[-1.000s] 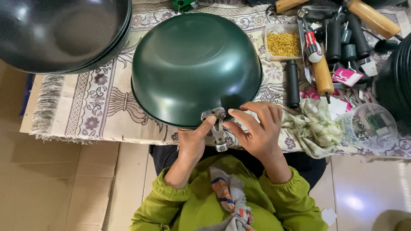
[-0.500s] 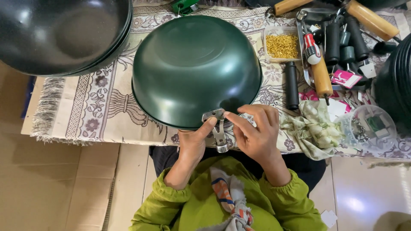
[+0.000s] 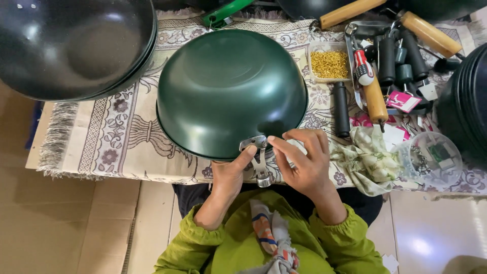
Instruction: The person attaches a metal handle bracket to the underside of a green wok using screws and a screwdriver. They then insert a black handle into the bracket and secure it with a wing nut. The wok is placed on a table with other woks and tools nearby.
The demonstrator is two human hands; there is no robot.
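A dark green pan lies upside down on a patterned cloth. A silver metal handle bracket juts from its near rim toward me. My left hand sits below the rim, thumb pressed against the bracket's left side. My right hand is to the right of the bracket, fingers curled, index fingertip touching the bracket's top. Whether a small part is pinched in the right fingers cannot be made out.
Stacked black pans sit at the top left, more black pans at the right edge. A tray of brass-coloured screws, black and wooden handles, a crumpled floral cloth and a clear plastic cup lie to the right.
Both hands stay at the bracket. The right fingers have shifted slightly over its top; the pan has barely moved.
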